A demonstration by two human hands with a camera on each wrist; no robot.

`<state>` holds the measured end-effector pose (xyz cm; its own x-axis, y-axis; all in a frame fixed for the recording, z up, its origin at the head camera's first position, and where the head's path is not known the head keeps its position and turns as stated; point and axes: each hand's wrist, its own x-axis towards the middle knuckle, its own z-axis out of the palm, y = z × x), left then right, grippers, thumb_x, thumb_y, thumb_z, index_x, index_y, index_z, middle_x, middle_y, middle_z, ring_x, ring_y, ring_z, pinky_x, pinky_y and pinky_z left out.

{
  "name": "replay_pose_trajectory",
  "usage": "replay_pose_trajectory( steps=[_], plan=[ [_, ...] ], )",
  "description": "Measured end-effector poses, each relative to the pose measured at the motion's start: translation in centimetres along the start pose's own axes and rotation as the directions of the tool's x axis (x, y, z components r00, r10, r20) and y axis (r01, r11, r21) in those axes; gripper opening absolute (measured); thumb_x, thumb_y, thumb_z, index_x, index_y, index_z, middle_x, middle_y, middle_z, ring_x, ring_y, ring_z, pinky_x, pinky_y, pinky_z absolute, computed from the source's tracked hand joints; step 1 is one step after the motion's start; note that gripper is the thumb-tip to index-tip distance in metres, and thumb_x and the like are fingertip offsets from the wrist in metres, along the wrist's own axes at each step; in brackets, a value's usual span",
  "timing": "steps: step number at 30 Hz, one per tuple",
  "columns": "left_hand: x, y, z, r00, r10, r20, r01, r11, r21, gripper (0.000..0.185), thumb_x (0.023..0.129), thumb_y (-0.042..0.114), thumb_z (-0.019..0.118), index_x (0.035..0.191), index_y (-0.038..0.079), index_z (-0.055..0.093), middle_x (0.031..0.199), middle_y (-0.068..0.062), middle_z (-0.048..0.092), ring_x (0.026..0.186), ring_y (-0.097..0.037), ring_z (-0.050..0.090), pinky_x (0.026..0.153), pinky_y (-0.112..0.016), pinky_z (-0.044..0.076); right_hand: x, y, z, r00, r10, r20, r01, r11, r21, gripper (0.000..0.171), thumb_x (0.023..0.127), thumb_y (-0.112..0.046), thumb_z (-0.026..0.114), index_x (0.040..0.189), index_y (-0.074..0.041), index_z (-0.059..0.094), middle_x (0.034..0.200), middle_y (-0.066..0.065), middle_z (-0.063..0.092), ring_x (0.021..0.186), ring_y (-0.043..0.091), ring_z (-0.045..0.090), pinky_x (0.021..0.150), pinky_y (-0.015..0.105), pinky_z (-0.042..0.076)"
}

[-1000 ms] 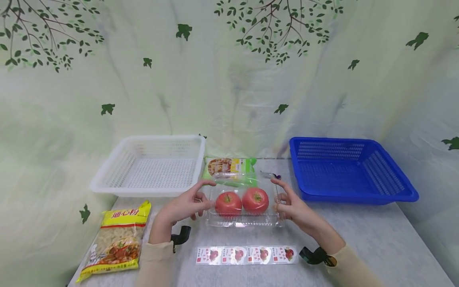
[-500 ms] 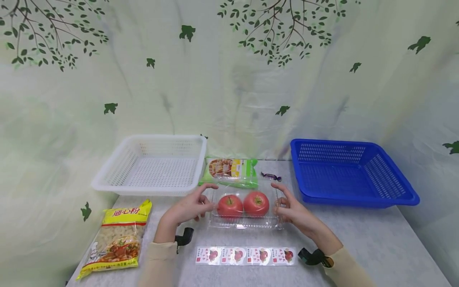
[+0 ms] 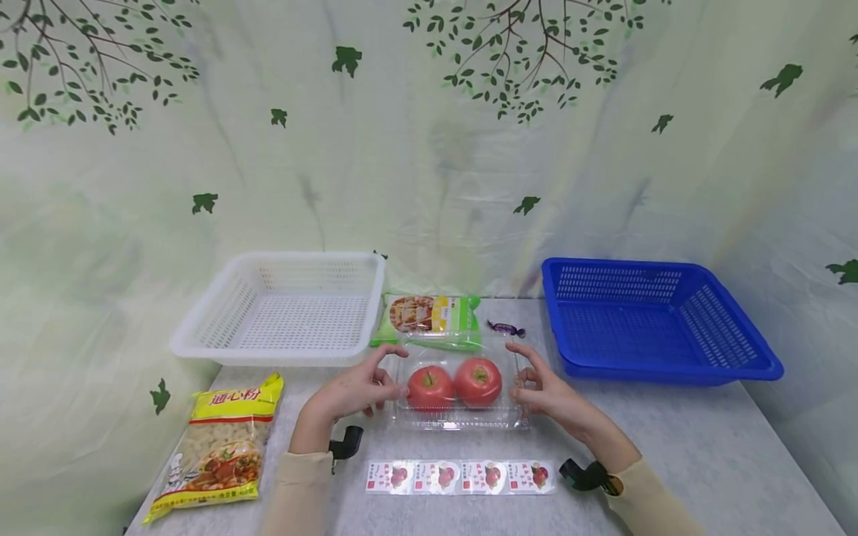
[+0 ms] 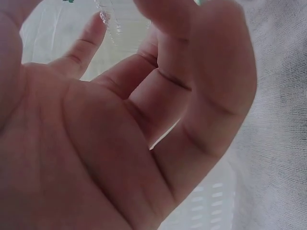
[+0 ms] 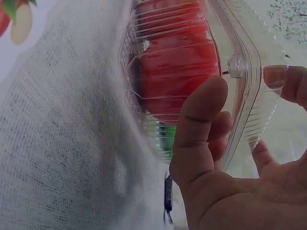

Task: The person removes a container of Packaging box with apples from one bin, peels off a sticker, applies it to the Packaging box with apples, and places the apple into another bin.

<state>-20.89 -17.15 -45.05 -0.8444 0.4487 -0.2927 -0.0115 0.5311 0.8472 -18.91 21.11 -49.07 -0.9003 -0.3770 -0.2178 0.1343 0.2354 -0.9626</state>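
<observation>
Left hand (image 3: 350,389): gripping the left edge of a clear clamshell (image 3: 459,420); its wrist view is barely showing the contact.
Clamshell: ribbed, glossy, showing two red apples (image 3: 431,387), sitting between both hands behind the label strip (image 3: 461,477).
Right hand (image 3: 550,398): pinching the right edge.
Clamshell base: glare is obscuring whether it is touching the tabletop (image 3: 670,461).

Clr plastic box (image 3: 459,415) w/ 2 red apples (image 3: 479,382) side by side inside.
</observation>
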Motion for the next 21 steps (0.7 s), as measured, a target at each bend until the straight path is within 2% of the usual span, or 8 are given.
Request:
replay_pose_trajectory(
  steps=[5,9,15,18,21],
  plan=[
    [0.1,-0.1,0.0,1.0,0.008,0.004,-0.008,1.0,-0.004,0.068,0.097,0.03,0.077,0.154,0.026,0.039,0.08,-0.013,0.06,0.068,-0.02,0.054,0.059,-0.035,0.052,-0.1,-0.1,-0.1,1.0,-0.015,0.003,0.015,0.999,-0.038,0.086,0.098,-0.012,0.069,0.167,-0.03,0.021,0.111,0.012,0.048,0.089,0.021,0.058,0.07,0.034,0.059],
    [0.0,-0.1,0.0,1.0,0.01,0.001,-0.01,1.0,-0.007,0.067,0.098,0.029,0.076,0.154,0.027,0.039,0.083,-0.016,0.062,0.07,-0.021,0.055,0.06,-0.036,0.052,-0.2,-0.2,-0.3,0.999,-0.032,0.012,0.033,0.997,-0.074,0.086,0.099,-0.014,0.07,0.168,-0.029,0.02,0.109,0.011,0.047,0.087,0.019,0.056,0.069,0.034,0.059],
    [-0.6,0.1,-0.1,1.0,-0.013,-0.016,0.013,1.0,0.012,0.067,0.099,0.035,0.075,0.155,0.03,0.04,0.099,-0.022,0.071,0.079,-0.034,0.065,0.062,-0.037,0.054,-0.5,-0.3,-0.6,0.999,-0.021,0.045,0.027,0.992,-0.121,0.087,0.104,-0.022,0.068,0.17,-0.035,0.013,0.116,0.013,0.046,0.083,0.019,0.057,0.071,0.034,0.058],
    [-1.3,0.6,-0.3,0.999,-0.025,-0.047,0.027,0.999,0.04,0.066,0.1,0.036,0.074,0.157,0.031,0.041,0.11,-0.017,0.074,0.087,-0.035,0.07,0.063,-0.037,0.054,-0.8,-0.4,-0.8,0.999,-0.001,0.037,0.006,0.988,-0.157,0.089,0.104,-0.028,0.068,0.17,-0.04,0.01,0.122,0.016,0.046,0.087,0.022,0.059,0.071,0.035,0.058],
    [-2.2,1.4,-0.7,0.991,-0.015,-0.13,0.028,0.995,0.098,0.063,0.099,0.037,0.075,0.154,0.028,0.045,0.115,-0.011,0.073,0.092,-0.032,0.073,0.067,-0.036,0.054,-1.5,-0.5,-1.0,1.0,-0.001,0.009,0.003,0.979,-0.204,0.091,0.103,-0.03,0.07,0.17,-0.042,0.009,0.126,0.017,0.044,0.09,0.023,0.058,0.068,0.035,0.056]
  ],
)
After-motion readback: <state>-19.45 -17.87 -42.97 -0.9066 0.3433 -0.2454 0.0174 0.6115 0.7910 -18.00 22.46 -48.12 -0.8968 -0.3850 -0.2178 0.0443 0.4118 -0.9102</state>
